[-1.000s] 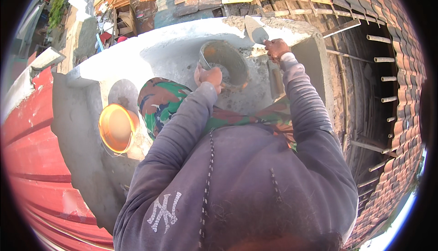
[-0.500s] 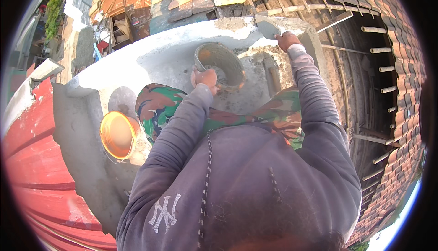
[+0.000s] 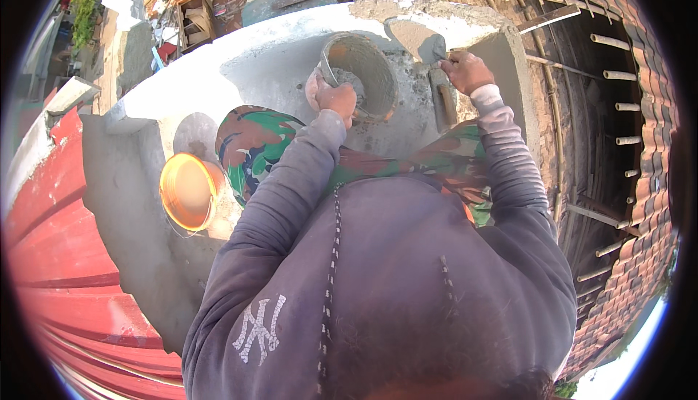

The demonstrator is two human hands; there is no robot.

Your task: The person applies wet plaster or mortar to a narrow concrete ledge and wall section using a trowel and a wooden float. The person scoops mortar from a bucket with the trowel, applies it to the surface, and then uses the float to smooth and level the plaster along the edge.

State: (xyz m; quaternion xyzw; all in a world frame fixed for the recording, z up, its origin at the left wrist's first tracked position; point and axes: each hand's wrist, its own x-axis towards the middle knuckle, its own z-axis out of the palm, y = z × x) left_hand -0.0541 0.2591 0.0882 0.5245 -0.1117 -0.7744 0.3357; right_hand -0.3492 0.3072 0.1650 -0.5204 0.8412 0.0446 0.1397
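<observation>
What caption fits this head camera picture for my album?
Left hand holds a mortar bucket while the right hand spreads mortar with a trowel on a concrete wall.

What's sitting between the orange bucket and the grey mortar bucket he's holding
In the head view, the person's camouflage-trousered knee lies between the orange bucket and the mortar bucket, which the left hand grips at its rim.

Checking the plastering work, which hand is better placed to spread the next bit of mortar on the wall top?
Right, probably. The right hand already holds the trowel with its blade on the grey ledge, while the left hand grips the mortar bucket.
</observation>
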